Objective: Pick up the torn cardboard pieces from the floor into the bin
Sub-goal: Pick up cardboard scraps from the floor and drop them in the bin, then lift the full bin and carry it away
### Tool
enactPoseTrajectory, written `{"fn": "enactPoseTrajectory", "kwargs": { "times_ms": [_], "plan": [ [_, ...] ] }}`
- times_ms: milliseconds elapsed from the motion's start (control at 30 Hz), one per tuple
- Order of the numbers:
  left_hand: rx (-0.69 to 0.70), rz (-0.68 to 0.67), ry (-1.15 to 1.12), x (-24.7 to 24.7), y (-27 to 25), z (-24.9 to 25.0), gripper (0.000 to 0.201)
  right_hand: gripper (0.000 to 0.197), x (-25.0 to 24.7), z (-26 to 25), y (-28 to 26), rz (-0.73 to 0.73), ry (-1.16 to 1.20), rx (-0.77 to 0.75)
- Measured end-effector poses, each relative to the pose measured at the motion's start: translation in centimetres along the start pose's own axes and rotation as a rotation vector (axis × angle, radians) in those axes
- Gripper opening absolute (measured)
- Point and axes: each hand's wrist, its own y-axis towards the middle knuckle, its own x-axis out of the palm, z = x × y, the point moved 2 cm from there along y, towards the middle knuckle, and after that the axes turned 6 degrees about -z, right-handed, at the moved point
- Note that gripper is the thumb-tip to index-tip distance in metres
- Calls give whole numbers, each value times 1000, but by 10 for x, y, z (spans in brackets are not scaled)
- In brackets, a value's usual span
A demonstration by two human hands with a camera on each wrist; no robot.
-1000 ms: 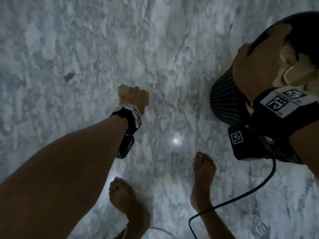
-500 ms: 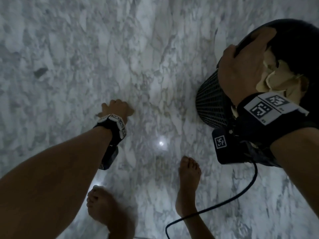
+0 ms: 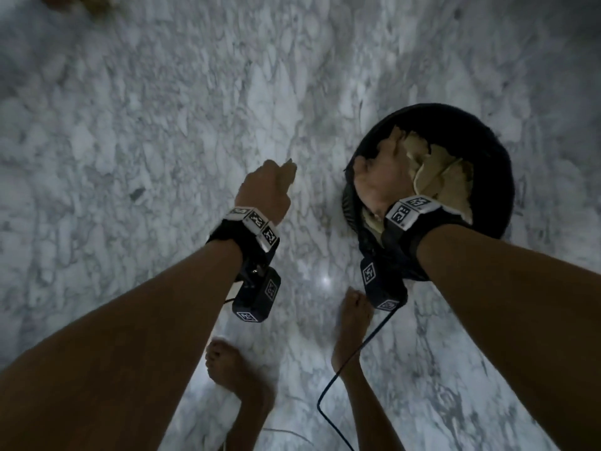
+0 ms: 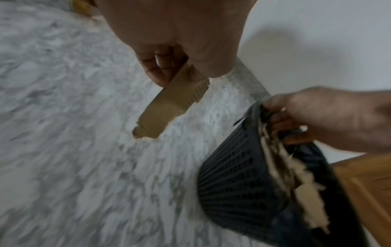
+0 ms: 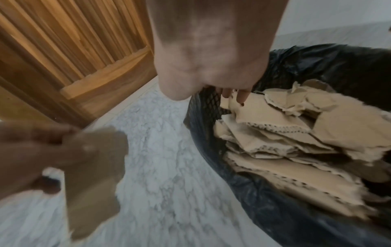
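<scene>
My left hand is raised above the marble floor and pinches a torn brown cardboard piece that hangs down from its fingers. Just to its right stands the black mesh bin lined with a black bag and holding several torn cardboard pieces. My right hand grips the bin's near left rim, fingers curled inside over the edge. The bin looks tilted in the left wrist view.
White-grey marble floor all around. My bare feet stand below the hands, and a black cable runs by the right foot. A wooden door and white wall lie beside the bin. A brown scrap shows at the top left edge.
My left hand rose from the floor with the cardboard piece and moved right towards the bin. My right hand kept its grip on the bin's rim.
</scene>
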Motion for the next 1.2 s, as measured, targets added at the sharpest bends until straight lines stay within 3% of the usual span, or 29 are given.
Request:
{"fn": "enactPoseTrajectory", "kwargs": {
  "times_ms": [100, 200, 267, 400, 533, 700, 833, 1033, 1200],
  "plan": [
    [89, 48, -177, -12, 0, 59, 47, 63, -23, 11, -11, -13, 44, 54],
    [144, 57, -209, -5, -3, 114, 33, 48, -49, 31, -6, -10, 42, 41],
    [151, 27, -190, 8, -4, 146, 31, 47, -63, 53, 3, -62, -11, 37],
    [89, -122, -47, 54, 3, 178, 47, 43, -90, 105, 19, -45, 11, 103],
    [-25, -143, 74, 96, 15, 179, 34, 38, -101, 155, 30, -33, 1, 196],
    [-179, 0, 308, 112, 13, 173, 56, 48, -95, 206, 42, -115, 28, 215],
    [-333, -82, 274, 117, 12, 157, 80, 61, -89, 225, 49, -141, 82, 256],
    [-398, -170, 258, 122, 16, 139, 93, 69, -88, 237, 57, -282, 152, 267],
    [-372, -105, 223, 113, 8, 138, 74, 47, -88, 235, 55, -225, 138, 261]
  ]
}}
